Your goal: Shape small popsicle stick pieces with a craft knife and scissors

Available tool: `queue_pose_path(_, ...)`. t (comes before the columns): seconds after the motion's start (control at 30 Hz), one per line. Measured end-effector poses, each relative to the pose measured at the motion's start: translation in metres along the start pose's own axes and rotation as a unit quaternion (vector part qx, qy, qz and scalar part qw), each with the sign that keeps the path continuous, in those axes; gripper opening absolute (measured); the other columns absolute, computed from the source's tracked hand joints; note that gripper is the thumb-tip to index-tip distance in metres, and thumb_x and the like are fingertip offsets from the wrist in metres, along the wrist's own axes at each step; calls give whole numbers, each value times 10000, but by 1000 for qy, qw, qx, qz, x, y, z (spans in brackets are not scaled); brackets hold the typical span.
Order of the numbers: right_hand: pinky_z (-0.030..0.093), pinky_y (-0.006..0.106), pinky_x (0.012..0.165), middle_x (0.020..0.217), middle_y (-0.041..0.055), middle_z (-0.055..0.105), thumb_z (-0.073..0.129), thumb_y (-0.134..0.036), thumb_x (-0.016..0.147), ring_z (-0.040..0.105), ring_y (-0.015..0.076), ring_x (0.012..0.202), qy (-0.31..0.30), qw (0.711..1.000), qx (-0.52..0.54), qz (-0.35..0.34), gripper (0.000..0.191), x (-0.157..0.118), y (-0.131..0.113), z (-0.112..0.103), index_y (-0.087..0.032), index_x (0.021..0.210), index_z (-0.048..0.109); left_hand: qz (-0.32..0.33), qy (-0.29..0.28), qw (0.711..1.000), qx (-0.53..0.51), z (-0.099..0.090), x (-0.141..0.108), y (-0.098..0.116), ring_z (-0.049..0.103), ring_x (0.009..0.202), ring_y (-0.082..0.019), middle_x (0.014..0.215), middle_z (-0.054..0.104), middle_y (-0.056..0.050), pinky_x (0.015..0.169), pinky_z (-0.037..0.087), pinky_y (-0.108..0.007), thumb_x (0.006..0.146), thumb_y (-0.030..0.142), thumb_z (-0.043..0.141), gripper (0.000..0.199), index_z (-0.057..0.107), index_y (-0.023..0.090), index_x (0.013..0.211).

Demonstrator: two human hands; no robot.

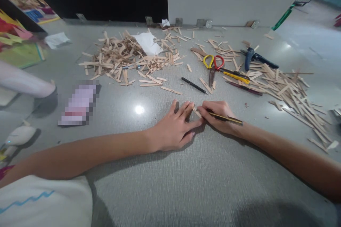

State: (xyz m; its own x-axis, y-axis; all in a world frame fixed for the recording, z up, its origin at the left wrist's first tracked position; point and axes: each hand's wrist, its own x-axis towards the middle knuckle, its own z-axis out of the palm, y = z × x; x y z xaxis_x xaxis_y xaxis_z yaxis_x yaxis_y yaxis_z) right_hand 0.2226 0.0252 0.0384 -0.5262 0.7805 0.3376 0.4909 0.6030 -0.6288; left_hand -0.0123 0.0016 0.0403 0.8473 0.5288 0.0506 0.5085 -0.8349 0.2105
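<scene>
Wooden stick lies between spread left hand and right hand closed around a pencil.

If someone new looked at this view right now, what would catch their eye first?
Probably the scissors, with one red and one yellow handle, lying beyond the right hand. Next, the large heap of wooden sticks to their left, topped by a white tissue; then, near the centre, the pencil in the right hand.

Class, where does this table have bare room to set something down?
Bare patches: the near table, between the forearms; and between the pixelated object, left hand and left stick heap. Crowded: the far middle, with that heap, and the right, with scissors, blue-handled tool and loose sticks.
</scene>
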Motion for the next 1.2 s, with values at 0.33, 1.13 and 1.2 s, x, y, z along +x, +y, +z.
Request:
queue_pose_path(0.33, 299, 295, 521, 570, -58, 391, 447, -478, 1110, 356, 114, 505, -4, 1000, 0, 9, 484, 0, -2, -1, -255, 688, 364, -8, -12, 1000, 7, -2, 1, 1, 296, 1604, -478, 1679, 399, -252, 1201, 227, -806, 1095, 366, 463, 488, 490, 253, 1569)
queue_pose_path(1.13, 341, 276, 507, 548, -48, 497, 535, -545, 1064, 402, 112, 506, 10, 994, 62, 87, 484, 8, -10, -2, -244, 693, 456, 15, 38, 999, -25, 7, 0, -1, 314, 1602, -481, 1727, 344, -239, 1268, 298, -690, 1031, 303, 563, 568, 489, 202, 1584)
queue_pose_path(1.2, 352, 275, 512, 553, -41, 523, 540, -550, 1065, 425, 113, 512, 5, 993, 67, 95, 486, 8, -10, -2, -242, 696, 467, 14, 38, 999, -24, 6, 0, 0, 320, 1599, -482, 1720, 357, -238, 1269, 300, -693, 1031, 306, 559, 554, 502, 201, 1572)
